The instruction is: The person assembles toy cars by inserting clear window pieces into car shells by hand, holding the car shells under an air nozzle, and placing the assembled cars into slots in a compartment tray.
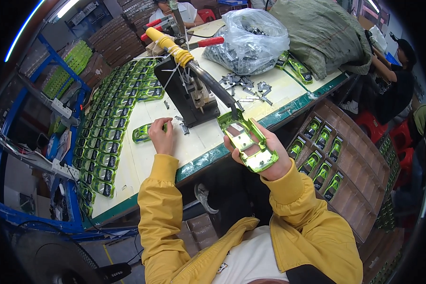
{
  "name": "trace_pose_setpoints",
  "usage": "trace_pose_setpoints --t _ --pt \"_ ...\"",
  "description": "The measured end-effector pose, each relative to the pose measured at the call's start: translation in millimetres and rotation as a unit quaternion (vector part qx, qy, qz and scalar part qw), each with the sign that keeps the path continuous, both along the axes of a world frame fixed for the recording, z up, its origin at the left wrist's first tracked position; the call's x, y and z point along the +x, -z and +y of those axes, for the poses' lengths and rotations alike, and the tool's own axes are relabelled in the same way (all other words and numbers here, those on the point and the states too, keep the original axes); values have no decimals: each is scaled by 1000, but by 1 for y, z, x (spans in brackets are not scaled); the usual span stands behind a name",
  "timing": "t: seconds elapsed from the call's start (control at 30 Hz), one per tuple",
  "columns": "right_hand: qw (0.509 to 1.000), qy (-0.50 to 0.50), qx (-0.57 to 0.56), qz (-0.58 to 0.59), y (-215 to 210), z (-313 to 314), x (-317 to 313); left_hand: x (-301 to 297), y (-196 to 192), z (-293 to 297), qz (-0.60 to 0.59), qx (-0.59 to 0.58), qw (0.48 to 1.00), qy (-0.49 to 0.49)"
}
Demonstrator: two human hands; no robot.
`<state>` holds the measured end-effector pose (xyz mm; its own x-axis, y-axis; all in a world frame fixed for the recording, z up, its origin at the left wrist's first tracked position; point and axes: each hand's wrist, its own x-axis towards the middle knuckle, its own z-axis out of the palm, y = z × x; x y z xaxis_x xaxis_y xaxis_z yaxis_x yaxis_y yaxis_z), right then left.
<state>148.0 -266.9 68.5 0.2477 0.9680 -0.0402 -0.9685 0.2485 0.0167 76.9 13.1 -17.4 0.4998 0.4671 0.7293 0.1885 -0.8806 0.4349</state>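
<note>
My right hand (278, 154) holds a shiny green toy car shell (259, 162) up in front of the table's edge. Its hollow underside, with window openings, is turned up toward me. On the white tabletop, my left hand (162, 138) has its fingers curled around a second green toy car shell (140, 133), whose right part is mostly hidden by the hand. Small grey metal-looking parts (182, 125) lie just right of that hand. A black bench press (187, 92) with a yellow-wrapped lever (163, 41) stands beyond both hands.
Rows of green toy cars (113, 118) cover the table's left side. A clear bag of dark parts (248, 42), loose grey parts (246, 87) and a grey-green sack (322, 38) occupy the back. A brown compartment tray (352, 156) with several cars is right. Other people sit behind.
</note>
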Motion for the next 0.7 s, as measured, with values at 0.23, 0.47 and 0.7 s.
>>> trace_pose_setpoints --t 0.23,0.47,0.7 --pt "999 17 -29 -13 -1 2 -4 0 0 1 0 6 1000 -1" --pt "997 56 -30 -38 2 6 -9 -1 -2 -1 10 -21 1000 -2" --pt "996 68 -33 -50 1 8 -10 -2 -3 -2 21 -54 998 -2"
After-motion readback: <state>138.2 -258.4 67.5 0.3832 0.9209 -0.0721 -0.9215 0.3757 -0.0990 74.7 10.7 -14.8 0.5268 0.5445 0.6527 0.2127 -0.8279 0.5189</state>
